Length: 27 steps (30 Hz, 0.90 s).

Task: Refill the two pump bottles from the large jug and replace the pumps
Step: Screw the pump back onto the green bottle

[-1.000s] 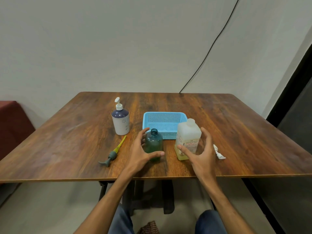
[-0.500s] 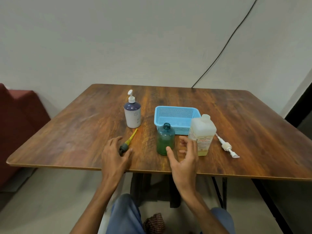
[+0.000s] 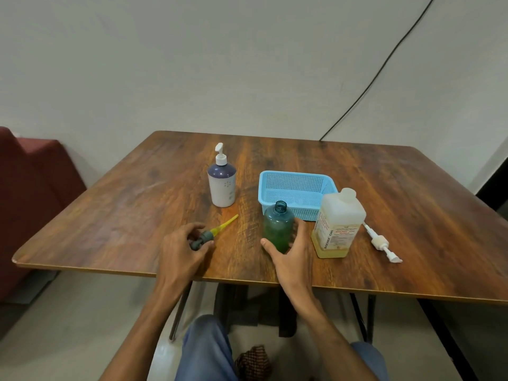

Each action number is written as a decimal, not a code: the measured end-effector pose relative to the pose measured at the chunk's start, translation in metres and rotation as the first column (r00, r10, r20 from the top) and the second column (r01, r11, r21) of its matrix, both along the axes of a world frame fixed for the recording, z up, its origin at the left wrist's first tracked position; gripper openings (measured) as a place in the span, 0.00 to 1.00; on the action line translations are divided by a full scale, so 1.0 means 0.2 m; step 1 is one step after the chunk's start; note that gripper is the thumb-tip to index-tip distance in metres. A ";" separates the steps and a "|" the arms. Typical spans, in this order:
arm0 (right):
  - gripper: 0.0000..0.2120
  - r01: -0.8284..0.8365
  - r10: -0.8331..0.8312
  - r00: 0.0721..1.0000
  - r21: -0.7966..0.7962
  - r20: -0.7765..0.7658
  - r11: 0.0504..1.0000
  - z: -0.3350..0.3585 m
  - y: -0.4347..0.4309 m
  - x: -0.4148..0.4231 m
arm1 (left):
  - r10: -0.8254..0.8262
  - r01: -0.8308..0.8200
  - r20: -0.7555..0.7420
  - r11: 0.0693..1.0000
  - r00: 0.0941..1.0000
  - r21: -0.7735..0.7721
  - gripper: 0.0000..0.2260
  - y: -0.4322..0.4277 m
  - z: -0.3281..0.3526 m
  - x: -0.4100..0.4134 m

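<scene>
1. The left hand rests low on the near part of the wooden table. Its fingers are curled round the head of the grey pump.
2. That pump lies flat, and its yellow tube points away toward the far right.
3. The right hand is wrapped round the lower half of the green bottle, with the thumb on its left side and the fingers round its right.
4. The green bottle stands upright near the table's front edge, with its neck open.
5. Just right of the right hand stands the large jug, upright and capped. A low band of yellowish liquid shows at its bottom.
6. The white pump lies on its side to the right of the jug, with its thin tube reaching back toward it.
7. The blue basket sits just behind the green bottle and the jug. I cannot tell whether it touches either.
8. The purple-and-white bottle stands upright to the left of the basket, further back than the left hand, with its pump fitted.
9. A black cable runs down the wall to the table's far edge. A dark red seat stands off to the left.
</scene>
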State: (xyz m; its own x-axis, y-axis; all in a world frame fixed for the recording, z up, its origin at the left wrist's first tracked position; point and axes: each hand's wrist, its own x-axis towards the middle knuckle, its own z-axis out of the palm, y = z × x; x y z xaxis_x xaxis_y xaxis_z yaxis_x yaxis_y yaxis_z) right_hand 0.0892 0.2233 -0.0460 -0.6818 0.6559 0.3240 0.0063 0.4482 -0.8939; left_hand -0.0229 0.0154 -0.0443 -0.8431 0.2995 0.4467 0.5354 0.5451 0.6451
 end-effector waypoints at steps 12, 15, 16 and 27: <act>0.39 -0.009 0.009 1.000 -0.006 0.019 1.000 0.00 0.02 0.01 | -0.160 0.180 -0.110 0.960 0.981 0.214 0.13 0.10 0.57 0.10; 0.40 -0.008 0.007 0.999 0.015 0.033 1.000 0.00 0.02 0.01 | -0.192 0.220 -0.145 0.950 0.971 0.220 0.12 0.16 0.68 0.12; 0.41 -0.007 0.006 0.999 0.020 0.038 1.000 0.00 0.02 0.02 | -0.202 0.233 -0.156 0.947 0.967 0.221 0.12 0.18 0.71 0.12; 0.40 -0.024 0.022 0.999 0.030 0.046 0.999 -0.02 0.03 0.02 | -0.213 0.250 -0.212 0.953 0.954 0.170 0.10 0.28 0.88 0.12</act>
